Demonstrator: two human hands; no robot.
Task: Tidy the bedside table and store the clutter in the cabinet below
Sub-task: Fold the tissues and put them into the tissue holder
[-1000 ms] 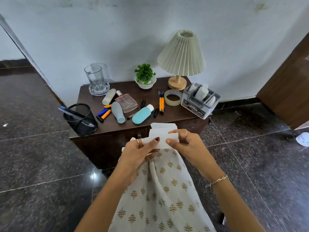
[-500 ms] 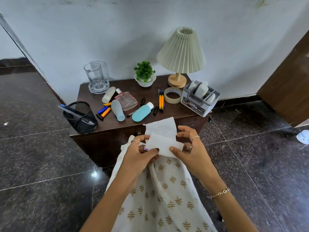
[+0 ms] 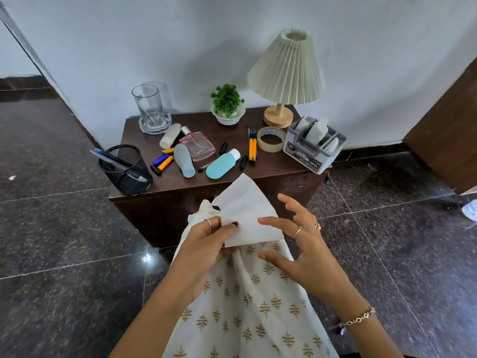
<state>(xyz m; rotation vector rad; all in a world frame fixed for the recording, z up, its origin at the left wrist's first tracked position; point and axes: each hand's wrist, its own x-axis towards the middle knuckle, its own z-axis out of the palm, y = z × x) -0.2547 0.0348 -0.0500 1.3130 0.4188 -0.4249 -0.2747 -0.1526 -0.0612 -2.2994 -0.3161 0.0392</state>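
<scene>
Bottles (image 3: 222, 164), pens (image 3: 252, 147), a tape roll (image 3: 271, 139) and a perfume flask (image 3: 197, 146) lie scattered on the dark bedside table (image 3: 273, 169).

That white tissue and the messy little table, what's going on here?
A person stands at the bedside table. Their left hand pinches a white tissue; the right hand hovers open beside it. Bottles, pens, a tape roll and a mesh pen cup lie on top, not yet stored.

Only one word reads — "OPEL", on the grey organiser box (image 3: 311, 154) front label.
</scene>
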